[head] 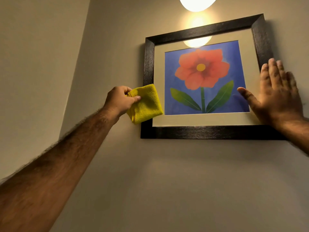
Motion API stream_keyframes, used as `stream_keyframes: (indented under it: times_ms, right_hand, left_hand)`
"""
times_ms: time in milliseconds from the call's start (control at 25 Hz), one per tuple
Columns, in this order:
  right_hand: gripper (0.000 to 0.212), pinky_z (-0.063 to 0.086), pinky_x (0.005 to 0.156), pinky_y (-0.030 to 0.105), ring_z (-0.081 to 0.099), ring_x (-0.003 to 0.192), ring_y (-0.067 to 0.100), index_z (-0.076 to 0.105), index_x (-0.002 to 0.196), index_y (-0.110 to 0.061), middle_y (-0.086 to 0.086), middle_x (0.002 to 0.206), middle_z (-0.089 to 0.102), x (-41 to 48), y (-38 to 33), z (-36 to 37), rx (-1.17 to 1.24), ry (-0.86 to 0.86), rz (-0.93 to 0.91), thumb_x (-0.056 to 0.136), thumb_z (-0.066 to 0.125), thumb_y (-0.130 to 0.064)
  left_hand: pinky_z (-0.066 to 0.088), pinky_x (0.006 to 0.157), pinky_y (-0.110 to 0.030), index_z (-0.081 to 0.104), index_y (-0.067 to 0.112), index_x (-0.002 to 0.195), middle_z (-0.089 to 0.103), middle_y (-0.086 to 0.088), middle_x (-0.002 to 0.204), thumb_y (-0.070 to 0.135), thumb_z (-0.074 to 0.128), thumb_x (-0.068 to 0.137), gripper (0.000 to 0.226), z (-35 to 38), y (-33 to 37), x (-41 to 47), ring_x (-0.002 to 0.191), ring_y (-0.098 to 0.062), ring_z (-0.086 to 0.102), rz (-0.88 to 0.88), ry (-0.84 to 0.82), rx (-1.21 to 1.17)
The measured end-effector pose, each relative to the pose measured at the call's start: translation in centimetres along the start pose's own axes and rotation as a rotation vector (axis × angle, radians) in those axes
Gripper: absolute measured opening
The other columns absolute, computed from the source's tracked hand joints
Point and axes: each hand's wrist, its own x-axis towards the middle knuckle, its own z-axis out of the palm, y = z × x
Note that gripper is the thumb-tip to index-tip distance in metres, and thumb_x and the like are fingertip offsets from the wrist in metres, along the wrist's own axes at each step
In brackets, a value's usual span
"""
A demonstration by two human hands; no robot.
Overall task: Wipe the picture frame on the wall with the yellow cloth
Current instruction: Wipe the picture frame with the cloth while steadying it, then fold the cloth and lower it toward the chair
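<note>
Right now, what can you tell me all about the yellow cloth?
The yellow cloth is bright and fuzzy, like microfibre. It is folded into a thick square with stitched edges. The left hand pinches one side between thumb and fingers. The cloth lies over the left side of the dark picture frame, near its lower corner, covering a bit of the pale border inside.

text: none readable | picture frame (207, 132): no label or brand | print: flower only, no lettering
</note>
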Motion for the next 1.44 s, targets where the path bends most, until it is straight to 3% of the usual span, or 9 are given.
stream_keyframes:
  times_ms: [160, 280, 400, 520, 680, 920, 1120, 1240, 1440]
  right_hand:
    - [0.093, 0.017, 0.127, 0.046, 0.015, 0.158, 0.028, 0.022, 0.159, -0.003, 0.016, 0.169, 0.018, -1.5, -7.7, -1.5, 0.153, 0.033, -0.329, 0.096, 0.028, -0.071]
    - [0.078, 0.044, 0.113, 0.04, 0.05, 0.142, 0.027, 0.048, 0.15, -0.011, 0.011, 0.153, 0.053, -4.3, -18.4, -2.3, 0.545, -0.084, -0.489, 0.094, 0.047, -0.065]
    - [0.079, 0.059, 0.093, 0.039, 0.071, 0.111, 0.021, 0.055, 0.144, -0.014, 0.005, 0.129, 0.07, -6.7, -27.4, -3.0, 1.038, -0.519, -0.099, 0.083, 0.065, -0.063]
    - [0.068, 0.061, 0.091, 0.038, 0.074, 0.105, 0.02, 0.062, 0.131, -0.008, 0.007, 0.12, 0.074, -9.5, -33.4, -1.8, 1.357, -1.109, 0.269, 0.08, 0.077, -0.05]
    - [0.042, 0.062, 0.087, 0.035, 0.078, 0.098, 0.022, 0.068, 0.119, -0.003, 0.013, 0.112, 0.078, -16.7, -40.9, 0.1, 1.608, -1.343, 0.511, 0.083, 0.079, -0.022]
    - [0.044, 0.065, 0.078, 0.036, 0.074, 0.066, 0.018, 0.064, 0.12, 0.004, 0.013, 0.1, 0.072, -28.7, -52.7, -0.8, 1.667, -1.646, 0.695, 0.081, 0.077, -0.009]
    - [0.03, 0.064, 0.072, 0.031, 0.072, 0.074, 0.022, 0.068, 0.108, -0.007, 0.012, 0.097, 0.071, -40.5, -61.3, -3.4, 1.65, -1.939, 0.753, 0.08, 0.078, -0.011]
    - [0.028, 0.064, 0.069, 0.03, 0.073, 0.076, 0.021, 0.068, 0.108, -0.006, 0.011, 0.096, 0.072, -48.9, -66.0, -5.9, 1.596, -2.112, 0.755, 0.082, 0.078, -0.012]
    - [0.015, 0.062, 0.084, 0.033, 0.071, 0.09, 0.026, 0.062, 0.084, -0.012, 0.01, 0.099, 0.071, -64.4, -72.1, -10.1, 1.442, -2.436, 0.731, 0.085, 0.077, -0.011]
  left_hand:
    - [0.052, 0.074, -0.036, 0.07, 0.016, 0.097, 0.071, -0.006, 0.093, 0.027, 0.078, 0.084, 0.019, -2.7, -1.0, -1.1, 0.086, -0.023, 0.064, -0.032, -0.019, -0.085]
    - [0.052, 0.072, -0.034, 0.071, 0.017, 0.095, 0.072, -0.005, 0.093, 0.027, 0.078, 0.084, 0.017, -5.4, -2.1, -2.0, 0.086, -0.022, 0.066, -0.055, 0.002, -0.099]
    - [0.057, 0.075, -0.038, 0.071, 0.019, 0.091, 0.074, -0.006, 0.094, 0.027, 0.079, 0.083, 0.014, -8.3, -4.2, -4.3, 0.088, -0.023, 0.069, -0.13, 0.002, -0.145]
    - [0.062, 0.079, -0.042, 0.072, 0.01, 0.103, 0.075, -0.01, 0.098, 0.022, 0.08, 0.083, 0.025, -11.3, -8.0, -8.2, 0.087, -0.024, 0.072, -0.285, 0.022, -0.193]
    - [0.061, 0.064, -0.031, 0.071, 0.008, 0.102, 0.074, -0.005, 0.088, 0.016, 0.078, 0.085, 0.021, -16.1, -13.5, -14.2, 0.075, -0.018, 0.072, -0.484, 0.059, -0.216]
    - [0.063, 0.079, -0.039, 0.069, 0.008, 0.096, 0.074, -0.009, 0.091, 0.007, 0.066, 0.092, 0.005, -28.0, -21.4, -25.0, 0.084, -0.02, 0.072, -0.851, 0.013, -0.265]
    - [0.064, 0.069, -0.031, 0.069, -0.002, 0.111, 0.079, -0.01, 0.092, -0.001, 0.065, 0.091, 0.02, -36.5, -27.0, -37.6, 0.083, -0.019, 0.077, -1.054, 0.152, -0.267]
    - [0.064, 0.068, -0.029, 0.071, 0.002, 0.104, 0.079, -0.006, 0.087, 0.0, 0.069, 0.089, 0.016, -40.5, -30.4, -46.2, 0.078, -0.016, 0.077, -1.17, 0.219, -0.169]
    - [0.064, 0.068, -0.029, 0.068, -0.003, 0.113, 0.075, -0.007, 0.087, -0.004, 0.068, 0.088, 0.025, -45.7, -36.0, -60.5, 0.069, -0.011, 0.075, -1.383, 0.297, -0.028]
